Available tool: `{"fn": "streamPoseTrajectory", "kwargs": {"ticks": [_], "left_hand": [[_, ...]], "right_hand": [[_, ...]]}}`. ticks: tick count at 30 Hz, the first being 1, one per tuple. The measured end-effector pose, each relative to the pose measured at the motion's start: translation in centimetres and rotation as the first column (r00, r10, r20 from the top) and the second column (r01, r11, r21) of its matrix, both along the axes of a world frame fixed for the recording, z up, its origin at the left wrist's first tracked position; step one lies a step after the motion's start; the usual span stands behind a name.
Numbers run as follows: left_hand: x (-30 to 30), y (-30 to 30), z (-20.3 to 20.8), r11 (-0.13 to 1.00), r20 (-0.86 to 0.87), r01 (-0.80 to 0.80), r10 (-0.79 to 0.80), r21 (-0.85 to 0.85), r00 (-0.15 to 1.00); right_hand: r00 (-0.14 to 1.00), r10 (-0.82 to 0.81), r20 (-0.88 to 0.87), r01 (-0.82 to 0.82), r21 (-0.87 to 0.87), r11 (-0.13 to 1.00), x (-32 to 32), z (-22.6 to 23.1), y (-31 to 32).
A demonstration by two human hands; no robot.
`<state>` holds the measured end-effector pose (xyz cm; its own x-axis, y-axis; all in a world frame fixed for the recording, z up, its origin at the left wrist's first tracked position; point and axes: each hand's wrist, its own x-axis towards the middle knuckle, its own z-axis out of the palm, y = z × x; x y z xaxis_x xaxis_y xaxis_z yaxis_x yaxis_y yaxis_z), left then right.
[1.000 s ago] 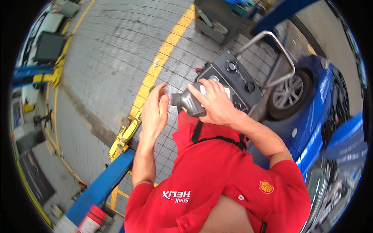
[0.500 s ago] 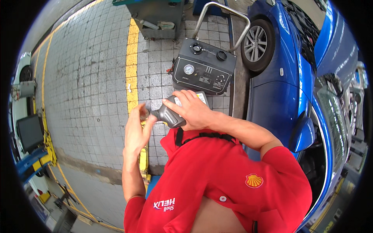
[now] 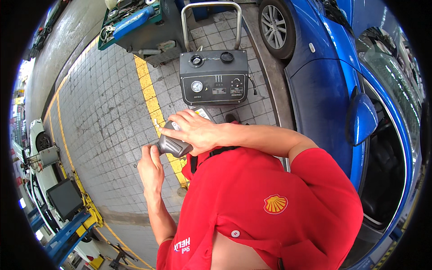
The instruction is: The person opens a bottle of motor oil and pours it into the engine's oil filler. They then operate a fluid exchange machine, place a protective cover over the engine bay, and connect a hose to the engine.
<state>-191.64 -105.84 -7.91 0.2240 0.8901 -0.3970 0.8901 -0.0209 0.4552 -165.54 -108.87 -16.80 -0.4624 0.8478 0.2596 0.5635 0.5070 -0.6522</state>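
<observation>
At the far left, a black monitor (image 3: 65, 198) stands near a blue lift arm (image 3: 67, 236) with yellow parts. To its right and farther off, a dark tool trolley (image 3: 168, 24) carries a tray of tools, and a yellow floor line (image 3: 146, 83) runs across the grey tiles toward me. My left hand (image 3: 150, 171) has its thumb and fingers closed in on the mouth of a grey plastic bottle (image 3: 173, 146); they cover its end, so I cannot tell whether a cap is there. The bottle lies tilted in front of my chest, neck to the left and near, base to the right and far. My right hand (image 3: 195, 130) is clamped over its body. Beyond it stands a black wheeled-type machine (image 3: 213, 74) with a round gauge (image 3: 196, 86). At the right is a blue car (image 3: 319, 94).
</observation>
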Motion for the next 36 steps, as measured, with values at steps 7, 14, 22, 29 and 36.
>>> {"fn": "streamPoseTrajectory", "kwargs": {"ticks": [7, 14, 22, 29, 36], "left_hand": [[0.2, 0.0, 0.7, 0.749, 0.06, 0.476, -0.561, 0.461, 0.825], [1.9, -0.9, 0.0, 0.977, -0.078, 0.089, -0.075, 0.192, 0.994], [4.4, -0.3, 2.5, 0.874, 0.045, 0.427, -0.448, 0.232, 0.893], [4.7, -0.7, 2.1, 0.793, 0.031, 0.53, -0.563, 0.302, 0.826], [0.9, 4.7, -0.4, 0.865, -0.065, 0.385, -0.386, 0.322, 0.92]], "right_hand": [[0.946, 0.18, -0.269, -0.256, -0.283, 0.924, 2.8, -1.1, 0.7], [0.977, 0.139, -0.16, -0.163, -0.144, 0.976, 2.7, -1.6, 1.1], [0.883, 0.288, -0.37, -0.409, -0.307, 0.859, 6.6, -1.4, 1.9], [0.835, 0.401, -0.377, -0.545, -0.46, 0.701, 7.8, -0.4, 3.3], [0.848, -0.275, -0.453, -0.056, -0.592, 0.804, 13.1, -7.6, 7.7]]}}
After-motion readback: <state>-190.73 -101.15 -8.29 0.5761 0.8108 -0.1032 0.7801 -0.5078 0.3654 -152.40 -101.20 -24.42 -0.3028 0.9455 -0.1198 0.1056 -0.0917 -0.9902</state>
